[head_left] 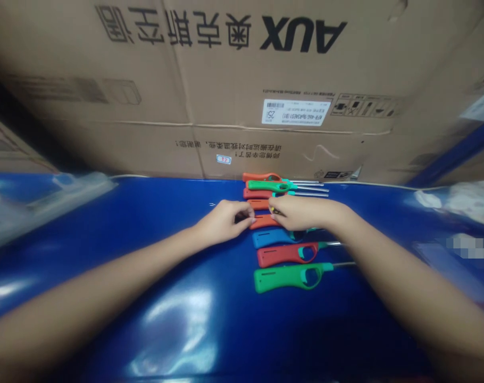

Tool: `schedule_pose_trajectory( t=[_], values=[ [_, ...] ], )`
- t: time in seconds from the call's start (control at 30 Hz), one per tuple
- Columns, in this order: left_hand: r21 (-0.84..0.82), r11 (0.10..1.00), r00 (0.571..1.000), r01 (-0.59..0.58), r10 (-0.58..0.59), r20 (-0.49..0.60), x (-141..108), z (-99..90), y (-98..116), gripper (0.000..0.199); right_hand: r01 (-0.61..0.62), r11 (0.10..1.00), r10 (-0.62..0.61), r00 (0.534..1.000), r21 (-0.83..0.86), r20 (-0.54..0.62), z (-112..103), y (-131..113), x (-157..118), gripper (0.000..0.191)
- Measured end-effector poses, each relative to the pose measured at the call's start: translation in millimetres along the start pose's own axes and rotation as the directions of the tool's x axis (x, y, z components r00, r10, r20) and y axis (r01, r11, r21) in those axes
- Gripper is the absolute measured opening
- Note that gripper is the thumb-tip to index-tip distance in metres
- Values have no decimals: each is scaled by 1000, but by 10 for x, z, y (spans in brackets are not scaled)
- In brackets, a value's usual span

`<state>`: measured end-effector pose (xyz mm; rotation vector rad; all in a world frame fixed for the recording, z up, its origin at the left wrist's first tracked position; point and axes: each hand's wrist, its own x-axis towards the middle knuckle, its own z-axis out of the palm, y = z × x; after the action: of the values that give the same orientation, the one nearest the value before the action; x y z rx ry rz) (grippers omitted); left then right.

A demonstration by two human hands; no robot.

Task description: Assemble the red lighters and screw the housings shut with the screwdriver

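Several long-necked lighters lie in a column on the blue surface, metal tips to the right. My left hand [225, 221] is closed, thumb and fingertips at the left end of an orange lighter [263, 221]. Over that lighter's right part, my right hand [293, 211] is closed in a pinch; something small, yellow and dark shows between its fingers. Another orange lighter [258, 204] lies just beyond. Nearer are a blue lighter [274, 237], a red lighter [282, 255] and a green lighter [285, 277]. At the back, a green lighter [266, 185] overlaps others.
A large cardboard box [226, 96] with printing stands along the back of the blue surface [146, 276]. Clear plastic packaging [66, 205] lies at the left. White plastic bags [469, 202] are at the right edge, near a blue post [461, 151].
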<state>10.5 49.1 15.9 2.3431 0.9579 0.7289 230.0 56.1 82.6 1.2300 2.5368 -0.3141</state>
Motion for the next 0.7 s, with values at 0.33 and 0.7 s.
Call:
schedule_pose_trajectory(
  t=[0.33, 0.7],
  values=[
    [532, 825, 979, -190, 118, 167, 32, -104, 134, 21, -16, 1000, 16, 1000, 7, 3, 40, -9, 23, 12],
    [530, 843, 994, -89, 41, 101, 46, 25, 183, 27, -23, 1000, 22, 999, -12, -24, 65, -21, 51, 9]
  ],
)
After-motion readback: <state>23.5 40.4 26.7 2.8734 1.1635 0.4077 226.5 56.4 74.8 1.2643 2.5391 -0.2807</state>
